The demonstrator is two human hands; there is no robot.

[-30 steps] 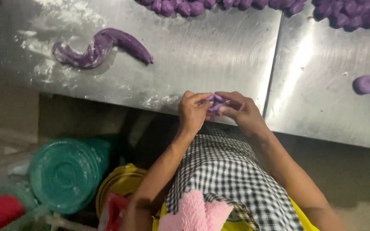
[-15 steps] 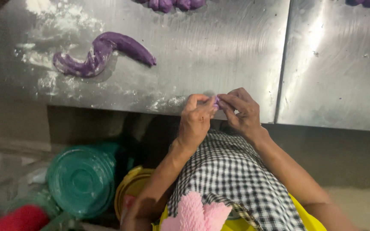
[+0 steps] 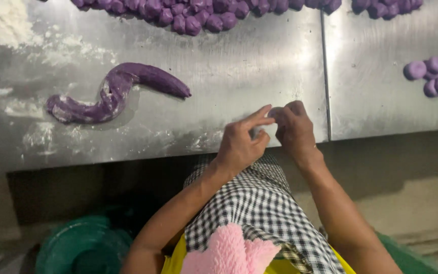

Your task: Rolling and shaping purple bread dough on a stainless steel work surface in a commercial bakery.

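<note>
Here, two hands meet at the near edge of the steel table [image 3: 219, 66], just over the person's checked apron [image 3: 252, 203]. The left hand [image 3: 242, 144] has its fingers stretched out and its thumb tucked in. The right hand [image 3: 295, 129] is curled tight. Their fingertips come together around a small lump [image 3: 274, 112]. Only a tiny bit of it shows, so I cannot tell its shape. It looks like the hands are pinching and shaping this one little bit. A bit this soft calls for a gentle squeeze and slow fingers, or it may squash flat. Now for counting. There is one long purple dough rope [image 3: 112, 94], bent like a snake, well apart from the hands on the left. There is one pile of white flour [image 3: 8, 25] in the far corner. A row of small purple pieces [image 3: 204, 12] runs along the far side, too many to count. On the second steel sheet [image 3: 376, 101], at the right, sit about five round purple balls [image 3: 434, 76]. One green tub [image 3: 82, 246] stands down on the floor.
</note>
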